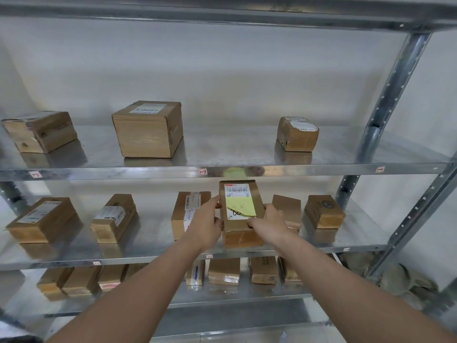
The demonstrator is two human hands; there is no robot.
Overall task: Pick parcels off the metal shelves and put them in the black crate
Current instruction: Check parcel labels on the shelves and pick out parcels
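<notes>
Head view. Your left hand (206,220) and right hand (268,222) hold one cardboard parcel (241,211) between them at the front of the middle metal shelf (153,253). The left fingers curl onto the parcel's left edge with the thumb on its near face; the right fingers wrap the right edge, and the right thumb presses the face just below a yellow note (241,206). Most fingertips of both hands lie behind the parcel and cannot be seen. The parcel tilts its top face toward you; whether its bottom edge touches the shelf is hard to tell, since the hands cover the lower corners. A white barcode label (236,190) sits above your thumbs; its print is too small to read, and the black marking on the note is partly covered.

Just left of your left fingers stands a taller box (184,214), partly hidden by that hand. Just right of your right fingers a further box (288,209) shows only its upper part. Well above your fingers, three parcels rest on the upper shelf (222,170). Below your wrists, the parcels on the lower shelf (235,297) are cut by your forearms. The black crate is out of frame.
</notes>
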